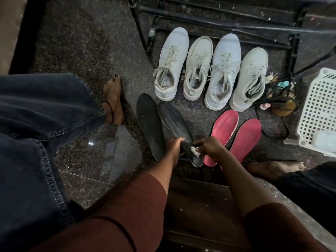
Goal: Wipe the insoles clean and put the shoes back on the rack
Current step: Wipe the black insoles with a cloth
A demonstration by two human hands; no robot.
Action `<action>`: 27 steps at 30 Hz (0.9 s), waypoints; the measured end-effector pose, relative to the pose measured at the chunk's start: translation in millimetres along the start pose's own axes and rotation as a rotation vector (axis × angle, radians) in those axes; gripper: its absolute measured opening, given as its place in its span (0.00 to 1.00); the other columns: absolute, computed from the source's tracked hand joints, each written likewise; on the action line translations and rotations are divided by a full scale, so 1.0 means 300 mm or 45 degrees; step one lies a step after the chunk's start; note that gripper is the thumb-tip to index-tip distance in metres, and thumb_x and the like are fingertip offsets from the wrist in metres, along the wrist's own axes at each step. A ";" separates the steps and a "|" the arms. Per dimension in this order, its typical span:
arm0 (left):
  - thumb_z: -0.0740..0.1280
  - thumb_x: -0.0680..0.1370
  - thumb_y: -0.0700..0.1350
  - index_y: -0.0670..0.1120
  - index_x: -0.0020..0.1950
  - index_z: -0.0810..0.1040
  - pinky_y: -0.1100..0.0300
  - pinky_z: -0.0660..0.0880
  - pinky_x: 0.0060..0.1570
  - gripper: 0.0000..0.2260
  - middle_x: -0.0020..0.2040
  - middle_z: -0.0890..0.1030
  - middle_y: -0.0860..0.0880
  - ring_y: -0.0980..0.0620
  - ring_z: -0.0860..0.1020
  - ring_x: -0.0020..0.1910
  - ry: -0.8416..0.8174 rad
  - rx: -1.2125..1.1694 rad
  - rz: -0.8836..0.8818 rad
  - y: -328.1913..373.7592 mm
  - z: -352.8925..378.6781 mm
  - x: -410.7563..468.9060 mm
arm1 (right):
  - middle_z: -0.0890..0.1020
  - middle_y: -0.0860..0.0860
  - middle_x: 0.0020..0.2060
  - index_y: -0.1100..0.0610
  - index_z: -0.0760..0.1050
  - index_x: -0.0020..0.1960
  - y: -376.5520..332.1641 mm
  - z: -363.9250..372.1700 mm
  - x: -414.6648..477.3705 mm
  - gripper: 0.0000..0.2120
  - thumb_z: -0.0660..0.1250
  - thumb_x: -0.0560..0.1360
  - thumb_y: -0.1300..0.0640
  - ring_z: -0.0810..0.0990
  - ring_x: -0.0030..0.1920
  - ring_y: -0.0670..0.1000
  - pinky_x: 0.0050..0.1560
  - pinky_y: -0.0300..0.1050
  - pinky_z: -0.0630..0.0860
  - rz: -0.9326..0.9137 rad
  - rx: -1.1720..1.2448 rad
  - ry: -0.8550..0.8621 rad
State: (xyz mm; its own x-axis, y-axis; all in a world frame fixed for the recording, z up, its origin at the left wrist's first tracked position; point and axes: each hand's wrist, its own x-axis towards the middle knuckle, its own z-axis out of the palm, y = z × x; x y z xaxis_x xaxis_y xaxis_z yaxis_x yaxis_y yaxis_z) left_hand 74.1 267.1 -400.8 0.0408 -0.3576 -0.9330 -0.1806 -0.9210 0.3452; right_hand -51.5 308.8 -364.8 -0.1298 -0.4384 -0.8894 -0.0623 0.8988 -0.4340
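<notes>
My left hand [175, 144] grips a black insole [173, 122] by its edge and holds it tilted above the floor. My right hand [209, 148] pinches a small white wipe [195, 150] against the heel end of that insole. A second black insole [148, 124] lies flat on the floor just to the left. Two red insoles [225, 128] [248, 135] lie side by side to the right. Several white sneakers [171, 64] [197, 68] [223, 71] [250, 79] stand in a row in front of the black metal shoe rack [218, 26].
A white perforated plastic basket [318, 113] stands at the right edge. Dark sandals and small items [280, 95] lie between it and the sneakers. My bare feet [112, 100] [272, 167] rest on the speckled dark floor [81, 42] on both sides.
</notes>
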 end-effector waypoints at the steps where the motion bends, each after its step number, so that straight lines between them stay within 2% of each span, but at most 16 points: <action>1: 0.62 0.77 0.41 0.46 0.43 0.74 0.61 0.72 0.34 0.04 0.38 0.75 0.47 0.52 0.75 0.37 -0.044 -0.090 -0.018 0.006 -0.007 -0.022 | 0.77 0.55 0.33 0.72 0.75 0.57 -0.017 -0.004 -0.021 0.16 0.63 0.69 0.77 0.72 0.32 0.49 0.29 0.35 0.72 0.028 0.147 -0.031; 2: 0.60 0.78 0.42 0.47 0.42 0.73 0.61 0.72 0.35 0.06 0.37 0.75 0.47 0.52 0.75 0.36 -0.081 -0.167 -0.034 0.011 -0.013 -0.047 | 0.76 0.55 0.33 0.73 0.74 0.57 -0.035 -0.006 -0.044 0.16 0.61 0.69 0.79 0.72 0.32 0.49 0.27 0.33 0.72 0.053 0.263 -0.073; 4: 0.57 0.78 0.45 0.44 0.43 0.75 0.61 0.74 0.34 0.11 0.37 0.77 0.45 0.49 0.77 0.35 -0.207 -0.333 -0.086 0.027 -0.023 -0.110 | 0.77 0.56 0.35 0.73 0.73 0.56 -0.072 -0.011 -0.092 0.16 0.59 0.70 0.79 0.75 0.35 0.50 0.30 0.34 0.75 0.066 0.396 -0.182; 6: 0.53 0.78 0.49 0.37 0.41 0.79 0.62 0.77 0.30 0.20 0.34 0.80 0.40 0.45 0.80 0.29 -0.342 -0.501 -0.152 0.048 -0.023 -0.160 | 0.77 0.57 0.37 0.70 0.74 0.53 -0.104 -0.012 -0.144 0.13 0.58 0.72 0.79 0.76 0.37 0.51 0.31 0.35 0.77 0.059 0.456 -0.271; 8: 0.52 0.79 0.51 0.37 0.40 0.78 0.61 0.77 0.27 0.23 0.31 0.81 0.40 0.44 0.80 0.25 -0.430 -0.576 -0.193 0.078 -0.024 -0.207 | 0.76 0.57 0.37 0.69 0.74 0.50 -0.122 -0.005 -0.193 0.12 0.58 0.72 0.78 0.75 0.38 0.52 0.33 0.37 0.76 0.042 0.431 -0.301; 10: 0.54 0.79 0.54 0.39 0.44 0.76 0.60 0.76 0.32 0.21 0.33 0.81 0.41 0.45 0.80 0.27 -0.498 -0.569 -0.211 0.103 -0.031 -0.252 | 0.75 0.57 0.38 0.70 0.74 0.51 -0.134 0.003 -0.245 0.11 0.59 0.72 0.78 0.74 0.40 0.53 0.37 0.42 0.73 0.006 0.390 -0.270; 13: 0.54 0.79 0.57 0.38 0.46 0.78 0.57 0.77 0.37 0.24 0.38 0.82 0.42 0.43 0.81 0.32 -0.634 -0.560 -0.209 0.134 -0.063 -0.325 | 0.76 0.50 0.40 0.68 0.76 0.49 -0.164 -0.012 -0.338 0.10 0.58 0.74 0.76 0.76 0.37 0.48 0.37 0.39 0.77 0.021 0.493 -0.279; 16: 0.57 0.77 0.56 0.37 0.48 0.83 0.51 0.76 0.49 0.24 0.46 0.81 0.40 0.42 0.81 0.42 -0.788 -0.621 -0.103 0.191 -0.093 -0.411 | 0.77 0.52 0.41 0.68 0.75 0.48 -0.229 -0.053 -0.445 0.13 0.56 0.73 0.78 0.78 0.42 0.50 0.48 0.46 0.77 -0.066 0.553 -0.287; 18: 0.59 0.76 0.56 0.38 0.54 0.82 0.47 0.71 0.59 0.24 0.52 0.80 0.39 0.41 0.79 0.48 -0.870 -0.614 -0.002 0.253 -0.104 -0.482 | 0.76 0.55 0.38 0.67 0.75 0.42 -0.292 -0.078 -0.531 0.13 0.56 0.72 0.79 0.77 0.38 0.51 0.45 0.48 0.78 -0.174 0.558 -0.165; 20: 0.58 0.77 0.58 0.38 0.63 0.76 0.43 0.64 0.65 0.26 0.57 0.76 0.37 0.38 0.75 0.53 -0.925 -0.583 0.080 0.315 -0.106 -0.553 | 0.75 0.57 0.33 0.67 0.74 0.38 -0.353 -0.093 -0.619 0.12 0.58 0.71 0.79 0.76 0.31 0.53 0.32 0.46 0.80 -0.335 0.603 -0.001; 21: 0.58 0.77 0.59 0.38 0.67 0.72 0.42 0.63 0.66 0.28 0.59 0.74 0.36 0.38 0.74 0.54 -0.955 -0.574 0.111 0.344 -0.106 -0.588 | 0.75 0.58 0.32 0.67 0.75 0.37 -0.380 -0.097 -0.663 0.11 0.59 0.71 0.79 0.76 0.28 0.53 0.29 0.45 0.79 -0.432 0.613 0.074; 23: 0.60 0.75 0.57 0.38 0.70 0.69 0.44 0.66 0.63 0.30 0.61 0.74 0.37 0.39 0.75 0.54 -1.028 -0.569 0.191 0.398 -0.102 -0.647 | 0.78 0.59 0.32 0.65 0.77 0.37 -0.419 -0.097 -0.740 0.09 0.63 0.70 0.75 0.78 0.30 0.53 0.32 0.45 0.79 -0.632 0.506 0.245; 24: 0.60 0.75 0.56 0.38 0.68 0.71 0.45 0.69 0.62 0.28 0.60 0.76 0.37 0.40 0.77 0.54 -1.073 -0.575 0.236 0.420 -0.099 -0.674 | 0.80 0.56 0.34 0.62 0.79 0.38 -0.434 -0.092 -0.774 0.08 0.66 0.70 0.73 0.79 0.32 0.52 0.35 0.44 0.78 -0.722 0.382 0.355; 26: 0.59 0.76 0.56 0.38 0.62 0.77 0.49 0.73 0.60 0.26 0.58 0.79 0.38 0.42 0.79 0.54 -1.163 -0.601 0.292 0.459 -0.090 -0.725 | 0.82 0.50 0.35 0.58 0.81 0.41 -0.462 -0.077 -0.837 0.09 0.68 0.69 0.70 0.79 0.36 0.48 0.41 0.34 0.74 -0.897 0.054 0.615; 27: 0.58 0.76 0.57 0.38 0.61 0.79 0.50 0.73 0.61 0.25 0.58 0.79 0.38 0.42 0.79 0.55 -1.188 -0.605 0.310 0.473 -0.083 -0.747 | 0.82 0.50 0.35 0.57 0.82 0.42 -0.476 -0.066 -0.869 0.09 0.67 0.69 0.70 0.78 0.36 0.47 0.39 0.29 0.71 -1.005 -0.120 0.747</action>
State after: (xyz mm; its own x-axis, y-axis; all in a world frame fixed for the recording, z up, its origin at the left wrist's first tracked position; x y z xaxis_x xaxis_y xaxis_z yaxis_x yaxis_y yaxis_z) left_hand 63.8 212.7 -140.1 -0.7471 -0.4660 -0.4739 0.3265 -0.8784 0.3490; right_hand -28.2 294.7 -68.2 -0.4859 -0.8648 -0.1261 -0.4171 0.3563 -0.8361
